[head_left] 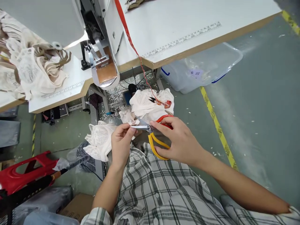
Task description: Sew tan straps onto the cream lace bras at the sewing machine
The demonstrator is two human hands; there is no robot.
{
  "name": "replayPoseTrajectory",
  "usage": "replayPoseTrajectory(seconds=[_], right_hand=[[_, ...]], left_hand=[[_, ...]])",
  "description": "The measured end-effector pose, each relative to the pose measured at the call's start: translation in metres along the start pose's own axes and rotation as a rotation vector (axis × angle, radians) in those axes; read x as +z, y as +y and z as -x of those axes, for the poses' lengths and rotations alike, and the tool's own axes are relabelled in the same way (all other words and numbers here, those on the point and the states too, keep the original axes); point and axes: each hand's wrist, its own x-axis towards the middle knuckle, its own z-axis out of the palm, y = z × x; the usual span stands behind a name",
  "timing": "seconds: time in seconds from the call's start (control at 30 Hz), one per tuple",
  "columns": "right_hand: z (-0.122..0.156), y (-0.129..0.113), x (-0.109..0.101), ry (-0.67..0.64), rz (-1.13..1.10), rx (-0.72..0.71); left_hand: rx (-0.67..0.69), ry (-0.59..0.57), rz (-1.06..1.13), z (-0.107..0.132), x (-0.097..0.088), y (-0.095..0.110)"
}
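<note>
My right hand [181, 140] grips a pair of scissors [153, 137] with one yellow and one red handle loop, fingers through the loops. The blades point left toward a small piece of white lace fabric [127, 118] pinched in my left hand [122, 142]. More white lace pieces [100, 140] hang over my lap to the left, and another bundle [150, 104] with small black snips and a red cord on it lies just beyond my hands. Both hands are in front of my plaid shirt.
A white sewing machine [100, 47] stands on a white table [187, 28] with printed rulers. A heap of cream lace garments [32, 72] lies at left. A clear plastic bin [201, 68] sits under the table, a red stool [25, 170] at lower left, yellow floor tape [217, 128] at right.
</note>
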Motion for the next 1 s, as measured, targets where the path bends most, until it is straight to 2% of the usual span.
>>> replayPoseTrajectory(seconds=[0.33,0.57,0.73,1.0], right_hand=[[-0.001,0.007,-0.001,-0.002,-0.063,0.047],[-0.009,0.008,0.004,0.116,-0.139,0.130],[-0.012,0.002,0.010,0.168,-0.150,0.175],[-0.004,0.007,0.010,0.181,-0.152,0.247]], left_hand=[[0.028,-0.054,-0.035,-0.003,0.001,-0.005],[0.128,-0.057,-0.100,-0.004,0.008,-0.012],[0.109,-0.039,-0.069,-0.001,0.013,-0.019],[0.105,-0.049,-0.032,-0.003,0.015,-0.023]])
